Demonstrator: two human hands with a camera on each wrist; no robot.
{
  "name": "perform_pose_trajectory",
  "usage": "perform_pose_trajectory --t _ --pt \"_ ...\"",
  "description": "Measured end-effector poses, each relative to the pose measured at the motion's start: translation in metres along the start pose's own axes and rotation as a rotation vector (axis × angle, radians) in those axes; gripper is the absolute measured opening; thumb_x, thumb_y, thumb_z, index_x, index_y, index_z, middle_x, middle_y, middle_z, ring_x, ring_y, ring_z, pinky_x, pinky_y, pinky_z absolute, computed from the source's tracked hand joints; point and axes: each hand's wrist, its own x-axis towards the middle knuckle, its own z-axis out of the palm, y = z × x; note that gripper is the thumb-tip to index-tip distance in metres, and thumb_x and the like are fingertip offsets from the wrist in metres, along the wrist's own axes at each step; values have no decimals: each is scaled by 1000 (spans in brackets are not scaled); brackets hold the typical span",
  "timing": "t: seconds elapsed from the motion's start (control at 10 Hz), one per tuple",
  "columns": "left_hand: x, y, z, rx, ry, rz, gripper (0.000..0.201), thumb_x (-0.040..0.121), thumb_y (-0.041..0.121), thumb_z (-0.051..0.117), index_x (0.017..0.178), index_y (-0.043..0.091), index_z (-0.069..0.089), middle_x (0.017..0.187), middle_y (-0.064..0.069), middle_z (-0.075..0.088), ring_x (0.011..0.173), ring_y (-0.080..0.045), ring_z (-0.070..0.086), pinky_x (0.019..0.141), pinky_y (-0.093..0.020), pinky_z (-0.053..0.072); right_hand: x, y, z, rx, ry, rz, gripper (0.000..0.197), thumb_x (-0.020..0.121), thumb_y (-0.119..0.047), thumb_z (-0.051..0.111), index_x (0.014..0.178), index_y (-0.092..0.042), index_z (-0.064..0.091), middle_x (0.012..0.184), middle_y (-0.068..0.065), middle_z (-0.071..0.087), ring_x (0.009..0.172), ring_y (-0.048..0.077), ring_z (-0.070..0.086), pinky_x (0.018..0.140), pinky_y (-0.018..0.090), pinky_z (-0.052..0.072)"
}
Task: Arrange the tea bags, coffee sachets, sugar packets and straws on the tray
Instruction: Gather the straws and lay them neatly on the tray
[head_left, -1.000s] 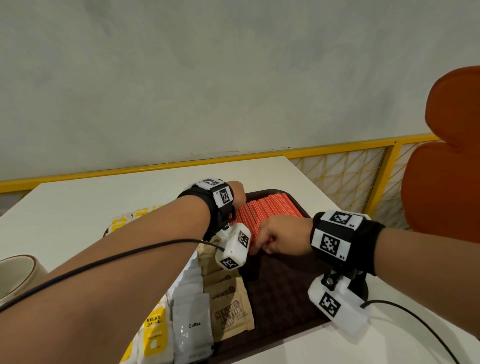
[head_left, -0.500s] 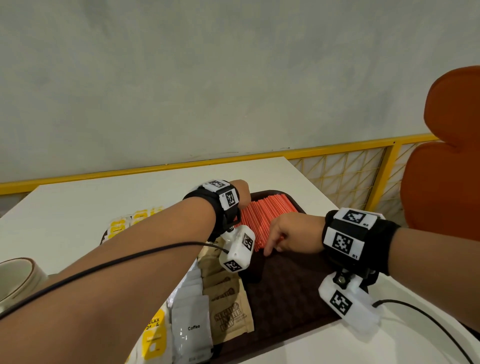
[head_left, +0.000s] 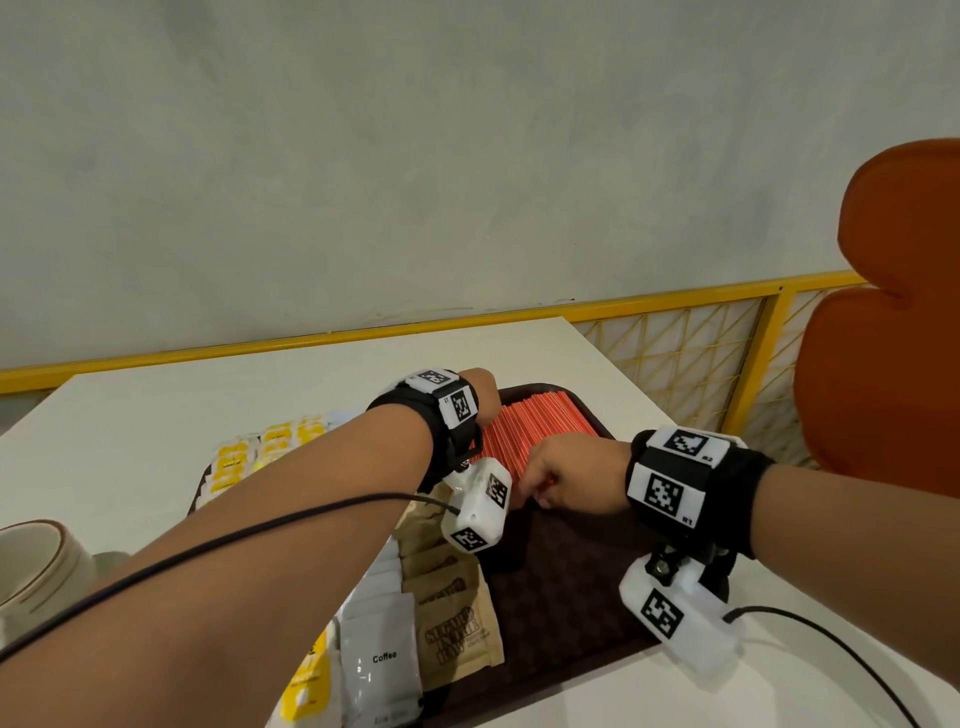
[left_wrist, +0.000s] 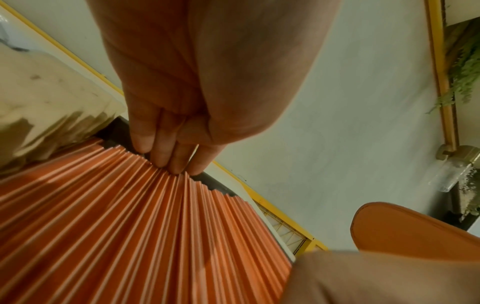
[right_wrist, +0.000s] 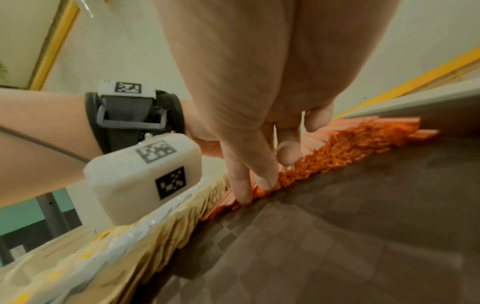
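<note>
A: What has changed for us over the last second?

B: Our right hand (head_left: 574, 480) drew back a little from the near ends of the straws (head_left: 535, 431) and has now come in against them again. Our left hand (head_left: 480, 392) has stayed at their far ends. So we judge we are tapping the row square, not adding to it.

A: And the right fingers (right_wrist: 241, 185)?

B: Extended, not clenched. In the right wrist view two of them point down, with their tips against the ragged near ends of the straws where these meet the tray (right_wrist: 363, 236) floor. The other fingers are a little bent above. They grip nothing.

A: The left?

B: In the left wrist view our fingers (left_wrist: 166, 156) are straight and pressed together, tips touching the far ends of the straws just inside the tray's far rim. They push; they hold nothing.

A: Where does everything lie?

B: The straws lie side by side in the far right part of the tray, on the counter (head_left: 156, 415). To their left run the brown sugar packets (head_left: 457, 639), then the white coffee sachets (head_left: 382, 660), then the yellow tea bags (head_left: 234, 462) at the left edge.

A: Then the task is nearly done?

B: We think so. The near ends of the straws are uneven, so a few more nudges seem called for.
</note>
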Motion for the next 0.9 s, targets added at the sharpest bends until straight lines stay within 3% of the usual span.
perform_pose_trajectory --t 0.1,0.2,0.3,0.4,0.5,0.6,0.7,0.8,0.9 --pt "0 -2 -8 -192 54 4 24 98 10 41 80 12 57 77 -3 51 74 -18 48 75 -26 42 -7 -1 -7 60 67 43 29 91 -7 58 113 -20 70 78 -22 53 72 -5 49 69 9 36" --pt "-22 -25 -26 -311 66 56 21 99 6 40 103 3 60 105 -13 60 92 -22 55 91 -29 43 -24 8 -18 194 238 158 18 88 -14 65 97 -27 73 79 -11 63 68 1 54 67 15 43" --pt "-69 -67 -43 -753 45 41 22 96 1 39 84 9 56 88 -8 56 81 -17 55 81 -30 46 -38 22 -16 303 418 300 18 88 -10 62 94 -23 72 90 2 68 81 21 64 68 19 47" --pt "-123 -125 -39 -899 129 -26 27 96 0 37 96 7 63 108 -12 64 100 -19 60 89 -28 44 -49 35 2 382 512 423 20 86 -4 61 101 -13 70 80 -1 63 78 14 58 64 16 42" --pt "-172 -169 -22 -928 301 -95 27 95 -3 41 102 9 65 122 -14 60 101 -17 57 86 -25 40 -57 42 24 459 570 562 37 83 -6 66 120 -5 62 98 10 63 101 27 58 91 33 43" --pt "-210 -191 0 -901 362 -203 37 92 -8 40 122 2 59 119 -12 56 108 -22 50 83 -23 36 -67 44 38 466 549 688 50 88 -15 64 134 -2 49 132 22 53 120 36 51 103 38 38" --pt "-232 -202 18 -863 331 -296 29 90 -9 40 104 3 62 101 -7 57 97 -22 51 80 -24 38 -74 39 48 437 527 754 33 95 -19 54 110 9 62 125 28 57 111 39 54 94 37 40" --pt "-232 -220 30 -789 305 -360 30 89 -5 45 72 20 47 87 -7 53 95 -24 51 94 -38 47 -80 29 51 463 500 792 33 98 -14 45 116 10 59 126 29 56 116 40 52 80 31 37" --pt "-225 -230 34 -808 287 -394 28 90 -1 48 71 19 47 96 -14 55 96 -28 57 89 -45 53 -86 26 55 496 524 840 34 96 -6 46 125 10 53 130 27 53 121 39 50 76 25 31"
